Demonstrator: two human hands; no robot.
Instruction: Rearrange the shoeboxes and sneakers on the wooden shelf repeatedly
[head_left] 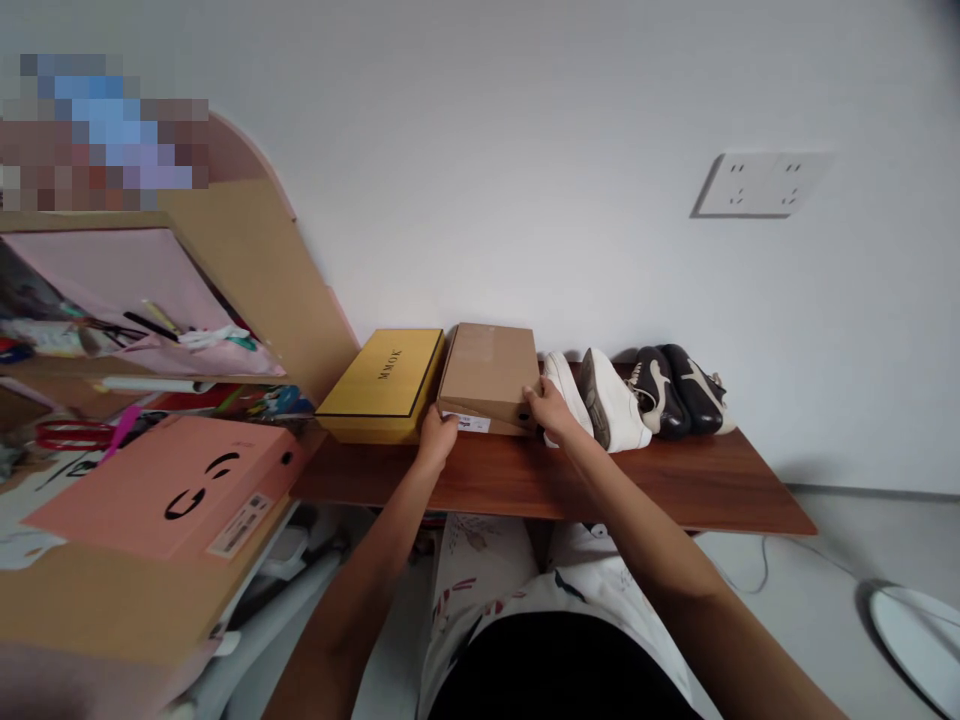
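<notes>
The left hand (441,432) grasps the near left corner of a flat brown cardboard box (491,360), and the right hand (549,408) grasps its near right corner, thumb on top; a white printed label (466,423) shows on the side facing the person. The brown box is at the far side of a long, reddish-brown wooden worktop (495,485), by the pale wall; whether it rests fully on the surface I cannot tell. Just left of it lies a yellow rectangular box with black edging and lettering (379,390). Just to its right is a pair of white shoes (622,415), then a pair of black shoes with cream markings (690,395). Farther left, a pink cardboard box with black markings (165,470) lies on a tan wooden desk (127,610); high on the right, a white double wall socket (772,185) is mounted
</notes>
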